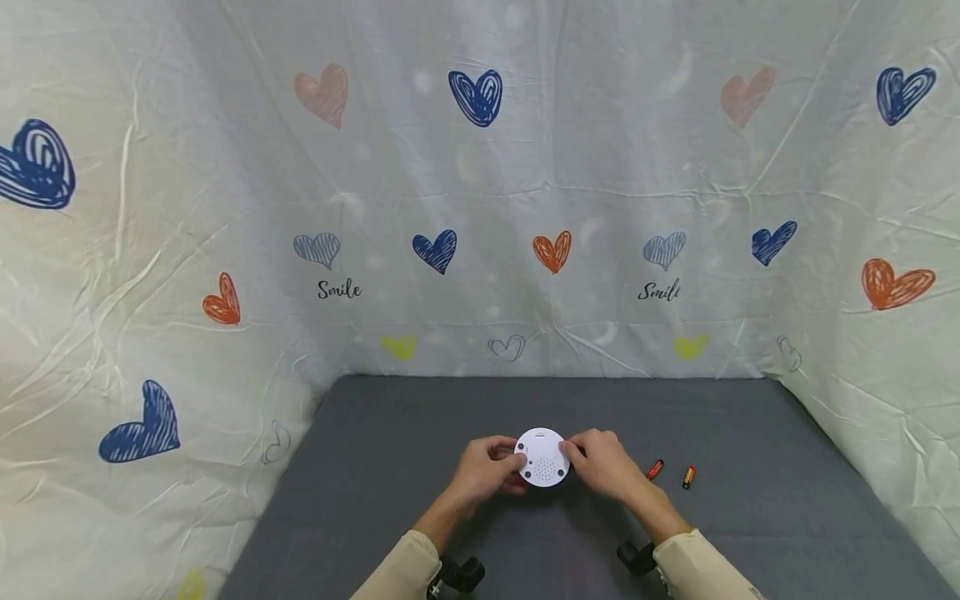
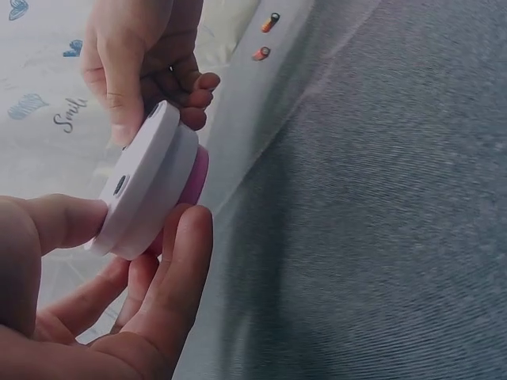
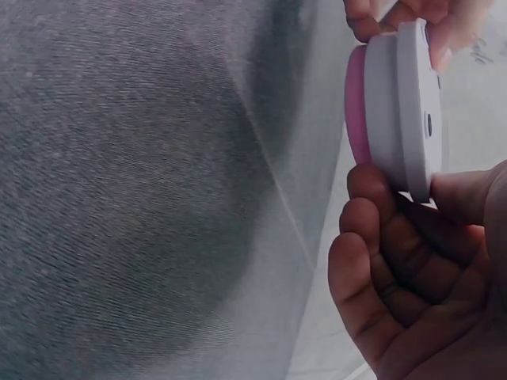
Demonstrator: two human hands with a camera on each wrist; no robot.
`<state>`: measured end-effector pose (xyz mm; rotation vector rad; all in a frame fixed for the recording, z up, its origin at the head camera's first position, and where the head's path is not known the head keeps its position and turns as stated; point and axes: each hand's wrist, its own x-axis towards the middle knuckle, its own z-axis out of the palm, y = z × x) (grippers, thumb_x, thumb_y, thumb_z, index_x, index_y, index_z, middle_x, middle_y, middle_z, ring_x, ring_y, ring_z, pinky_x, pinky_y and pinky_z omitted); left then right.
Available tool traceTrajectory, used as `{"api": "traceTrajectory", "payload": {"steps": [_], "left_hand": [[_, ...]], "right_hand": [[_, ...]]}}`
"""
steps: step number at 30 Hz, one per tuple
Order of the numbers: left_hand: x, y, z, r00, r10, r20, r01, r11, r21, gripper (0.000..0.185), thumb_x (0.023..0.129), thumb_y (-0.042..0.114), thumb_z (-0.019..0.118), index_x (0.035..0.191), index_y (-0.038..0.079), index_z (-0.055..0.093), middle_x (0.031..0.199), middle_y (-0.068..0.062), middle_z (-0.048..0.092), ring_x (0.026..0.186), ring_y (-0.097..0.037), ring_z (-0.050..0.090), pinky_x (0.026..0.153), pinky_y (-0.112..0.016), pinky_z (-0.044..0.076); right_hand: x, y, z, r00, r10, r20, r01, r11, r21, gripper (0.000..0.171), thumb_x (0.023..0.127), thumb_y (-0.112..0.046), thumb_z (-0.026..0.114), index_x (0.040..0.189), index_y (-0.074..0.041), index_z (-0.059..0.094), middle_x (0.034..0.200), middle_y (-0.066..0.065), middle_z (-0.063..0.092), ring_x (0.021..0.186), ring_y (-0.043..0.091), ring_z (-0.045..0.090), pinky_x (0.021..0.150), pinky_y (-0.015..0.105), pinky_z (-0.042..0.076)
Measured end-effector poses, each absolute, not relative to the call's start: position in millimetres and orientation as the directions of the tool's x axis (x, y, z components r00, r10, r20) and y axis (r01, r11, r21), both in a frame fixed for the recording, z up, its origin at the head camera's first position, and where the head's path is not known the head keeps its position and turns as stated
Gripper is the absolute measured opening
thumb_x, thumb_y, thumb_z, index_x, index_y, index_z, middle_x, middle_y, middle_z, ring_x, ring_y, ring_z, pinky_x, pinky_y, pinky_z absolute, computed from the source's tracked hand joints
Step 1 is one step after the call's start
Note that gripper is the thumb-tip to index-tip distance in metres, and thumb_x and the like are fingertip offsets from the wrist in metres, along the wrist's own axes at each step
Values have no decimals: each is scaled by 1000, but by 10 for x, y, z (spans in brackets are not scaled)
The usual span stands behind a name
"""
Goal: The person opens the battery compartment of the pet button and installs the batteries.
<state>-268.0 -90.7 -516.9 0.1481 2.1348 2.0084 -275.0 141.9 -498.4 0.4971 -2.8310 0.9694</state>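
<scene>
A round white device [image 1: 542, 468] with small dark feet and a patch of speaker-like holes on its face is held up between both hands. Seen edge-on in the left wrist view, its white body [image 2: 154, 178] is stepped and ends in a pink layer [image 2: 195, 176] on the far side. My left hand [image 1: 483, 471] pinches the left edge, thumb on the holed face and fingers behind. The right hand [image 1: 603, 463] grips the opposite edge, its thumb on the same face. In the right wrist view the right fingers [image 3: 368, 261] curl by the pink side.
Two small red-and-black batteries, one [image 1: 656, 469] nearer the right wrist and another [image 1: 689, 477] farther right, lie on the dark grey tabletop [image 1: 420, 408]. A white curtain [image 1: 480, 167] printed with hearts stands behind and at both sides.
</scene>
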Motion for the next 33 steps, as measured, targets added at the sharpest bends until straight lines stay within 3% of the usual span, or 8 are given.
{"api": "traceTrajectory", "payload": {"steps": [8,15,24,33], "left_hand": [[-2675,-876,-5271,-961,228,-156,-143,72,987,44,101,2,71,140,-15,59,102,-19,73,81,-36,82,70,-46,72],[-2671,-868,-5332,-948,247,-203,-189,79,979,43,101,2,70,140,-15,59,102,-18,73,80,-32,82,70,-42,73],[-2675,-871,-5408,-944,255,-209,-194,82,977,43,103,5,70,140,-15,60,103,-19,76,79,-29,82,70,-41,72],[-2679,-868,-5424,-943,240,-233,-218,86,972,43,103,7,70,139,-14,61,105,-19,76,76,-23,80,68,-37,72]], "right_hand": [[-2743,1458,-5107,-943,-281,178,-331,740,-586,32,107,-19,67,76,-18,74,62,-10,54,59,8,48,55,24,39],[-2837,1586,-5405,-892,-361,271,-450,665,-596,38,111,-28,61,78,-16,77,63,-10,62,57,8,52,50,27,41],[-2712,1488,-5247,-955,-272,115,-285,742,-606,37,108,-23,67,71,-20,73,61,-11,61,57,9,50,52,25,39],[-2712,1460,-5230,-957,-253,142,-288,764,-578,27,104,-19,71,78,-19,77,64,-11,62,59,9,52,54,26,42]]}}
